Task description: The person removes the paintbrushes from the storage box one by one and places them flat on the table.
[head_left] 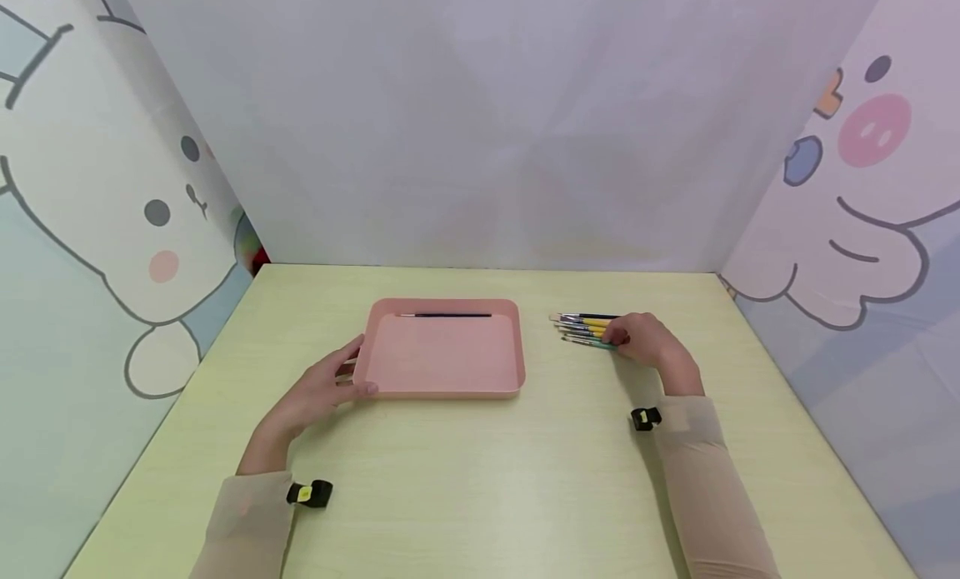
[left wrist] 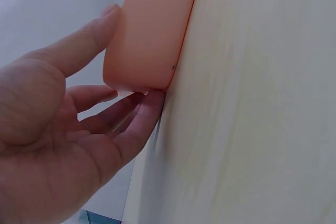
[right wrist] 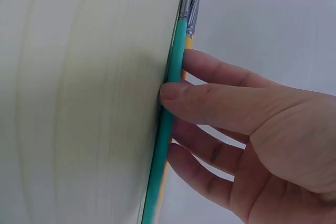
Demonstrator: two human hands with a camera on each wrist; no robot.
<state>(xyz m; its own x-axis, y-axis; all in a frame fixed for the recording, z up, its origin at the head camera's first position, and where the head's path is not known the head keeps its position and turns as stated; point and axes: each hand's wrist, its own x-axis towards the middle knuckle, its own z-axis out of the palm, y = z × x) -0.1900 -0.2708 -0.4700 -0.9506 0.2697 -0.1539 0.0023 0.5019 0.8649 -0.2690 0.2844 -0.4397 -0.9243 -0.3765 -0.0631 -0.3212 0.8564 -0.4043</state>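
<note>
A shallow pink tray (head_left: 442,358) lies on the table with one dark-handled paintbrush (head_left: 453,315) along its far side. My left hand (head_left: 318,396) holds the tray's near left corner, thumb at the near wall and fingers against the left end. To the right of the tray, several paintbrushes (head_left: 579,322) lie side by side, bristles pointing left. My right hand (head_left: 651,346) grips the handles of these brushes from above. In the right wrist view its thumb presses a green paintbrush (right wrist: 177,51), and the other fingers are behind a yellow-handled one. The handle ends are partly hidden.
The pale wooden table (head_left: 450,479) is bounded by a plain light backdrop (head_left: 480,129) at the back. Printed cartoon curtains (head_left: 862,221) hang at both sides. A small black wrist device (head_left: 311,493) sits at each sleeve cuff.
</note>
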